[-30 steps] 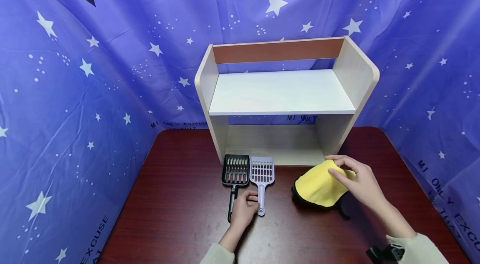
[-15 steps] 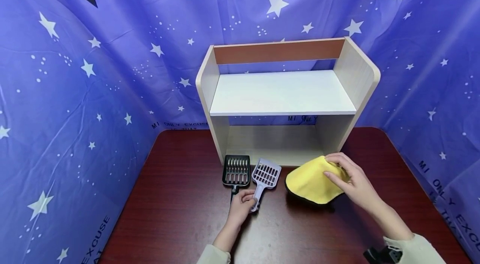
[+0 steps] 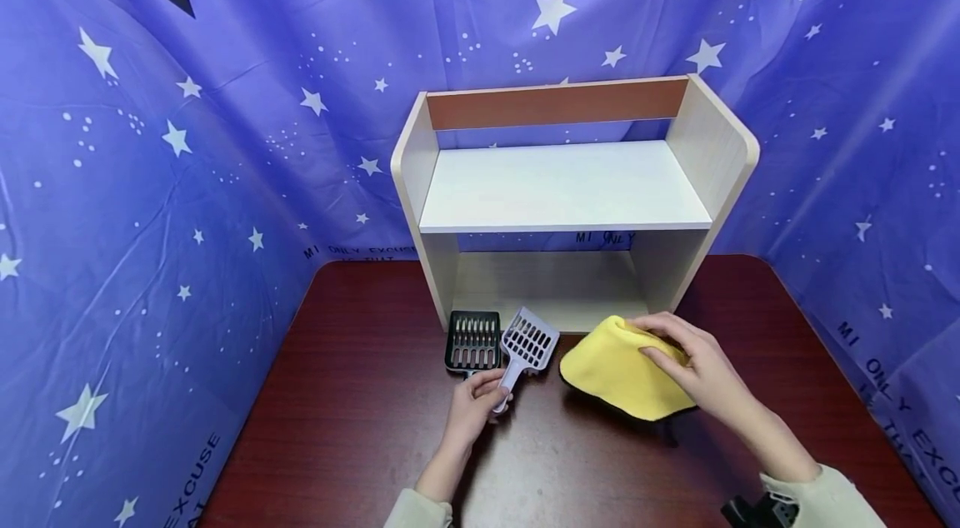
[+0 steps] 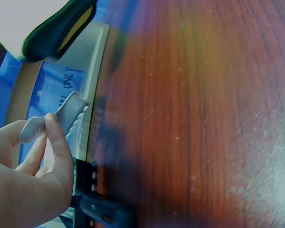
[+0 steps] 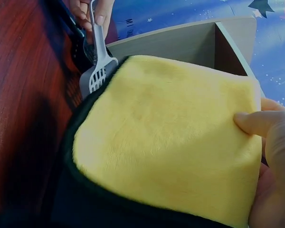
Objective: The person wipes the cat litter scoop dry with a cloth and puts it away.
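Note:
My left hand pinches the handle of a pale lilac slotted litter scoop, its head tilted up and to the right. In the left wrist view, thumb and fingertips close on the lilac scoop above the table. A black slotted litter scoop lies on the table just left of it, its handle mostly hidden behind my left hand. My right hand grips a yellow cloth with a dark edge and underside. Thumb on top, fingers beneath, it holds the cloth by one side in the right wrist view.
A two-tier wooden shelf stands at the back of the dark red-brown table. Its bottom front edge is right behind the scoops and the cloth. A blue star-print curtain hangs behind and along both sides.
My left hand has taken hold of the lilac scoop, lifted it and turned its head rightward. My right hand has moved left with the yellow cloth, which is now spread nearer the scoop.

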The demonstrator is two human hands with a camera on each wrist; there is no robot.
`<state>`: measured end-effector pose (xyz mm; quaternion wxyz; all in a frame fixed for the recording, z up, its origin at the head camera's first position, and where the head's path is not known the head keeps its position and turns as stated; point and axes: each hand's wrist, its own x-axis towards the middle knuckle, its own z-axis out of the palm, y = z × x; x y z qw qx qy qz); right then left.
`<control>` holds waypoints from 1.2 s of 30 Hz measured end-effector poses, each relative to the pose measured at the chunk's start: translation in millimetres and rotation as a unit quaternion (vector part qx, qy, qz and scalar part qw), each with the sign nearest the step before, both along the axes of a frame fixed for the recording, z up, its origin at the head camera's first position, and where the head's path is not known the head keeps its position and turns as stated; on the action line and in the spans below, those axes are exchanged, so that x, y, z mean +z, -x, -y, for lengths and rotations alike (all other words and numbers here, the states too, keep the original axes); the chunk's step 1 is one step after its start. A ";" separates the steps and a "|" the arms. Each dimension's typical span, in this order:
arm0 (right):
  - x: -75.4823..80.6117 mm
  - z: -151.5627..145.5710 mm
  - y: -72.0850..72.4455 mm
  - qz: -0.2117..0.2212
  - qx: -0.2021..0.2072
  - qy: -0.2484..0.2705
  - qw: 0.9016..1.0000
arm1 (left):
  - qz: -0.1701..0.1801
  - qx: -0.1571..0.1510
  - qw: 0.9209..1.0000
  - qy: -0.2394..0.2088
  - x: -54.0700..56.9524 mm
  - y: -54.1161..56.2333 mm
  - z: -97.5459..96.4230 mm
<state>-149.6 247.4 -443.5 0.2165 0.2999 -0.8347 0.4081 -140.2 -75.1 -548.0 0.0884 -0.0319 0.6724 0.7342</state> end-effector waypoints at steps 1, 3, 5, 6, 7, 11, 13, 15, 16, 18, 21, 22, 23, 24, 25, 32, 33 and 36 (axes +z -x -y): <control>0.8 0.4 -0.4 0.005 -0.001 -0.004 1.000 | 0.000 0.001 1.000 -0.005 1.0 0.3 1.4; 1.5 0.9 -1.1 0.019 -0.002 -0.011 1.000 | -0.006 0.003 1.000 -0.011 3.0 0.9 3.8; 1.7 1.7 -1.4 0.023 0.000 -0.020 1.000 | -0.012 0.005 1.000 -0.016 5.2 1.1 6.3; 1.9 2.3 -1.5 0.024 0.001 -0.023 0.999 | -0.017 0.006 1.000 -0.018 6.3 1.3 7.4; 1.9 2.9 -1.3 0.022 0.001 -0.026 0.999 | -0.020 0.006 1.000 -0.019 7.8 1.3 8.3; 1.8 6.1 0.1 0.011 0.006 -0.040 0.999 | -0.024 0.005 0.999 -0.030 15.2 1.1 11.1; 1.6 8.1 1.5 0.000 0.008 -0.048 0.999 | -0.023 0.005 0.999 -0.036 19.0 1.1 12.1; 1.2 10.7 3.3 -0.012 0.011 -0.057 0.998 | -0.024 0.005 0.999 -0.041 21.6 1.0 13.3; 0.8 12.0 4.3 -0.018 0.013 -0.059 0.998 | -0.025 0.004 0.999 -0.041 22.4 1.2 13.8; 0.2 14.9 6.2 -0.026 0.019 -0.060 0.998 | -0.028 0.002 0.999 -0.041 23.5 1.3 14.8; -0.8 19.0 8.8 -0.032 0.034 -0.057 0.997 | -0.028 -0.005 0.998 -0.047 24.4 0.9 16.1; -1.0 20.3 9.5 -0.034 0.039 -0.057 0.997 | -0.025 -0.008 0.998 -0.051 24.6 0.8 16.3; -1.1 21.4 9.9 -0.036 0.044 -0.056 0.997 | -0.024 -0.011 0.998 -0.056 24.8 0.6 16.6; -1.2 22.4 10.2 -0.038 0.048 -0.057 0.997 | -0.023 -0.014 0.998 -0.062 25.2 0.3 16.7; -1.0 23.3 10.2 -0.039 0.049 -0.060 0.996 | -0.021 -0.017 0.997 -0.068 25.5 -0.1 16.8; -3.1 28.9 10.1 -0.062 -0.003 -0.115 0.991 | -0.013 -0.039 0.995 -0.087 25.9 -2.2 14.4; -4.1 30.0 10.7 -0.067 -0.010 -0.123 0.990 | -0.012 -0.044 0.995 -0.086 26.2 -2.6 13.6; -7.1 33.1 12.9 -0.084 -0.024 -0.147 0.985 | -0.014 -0.061 0.995 -0.079 27.3 -3.6 10.0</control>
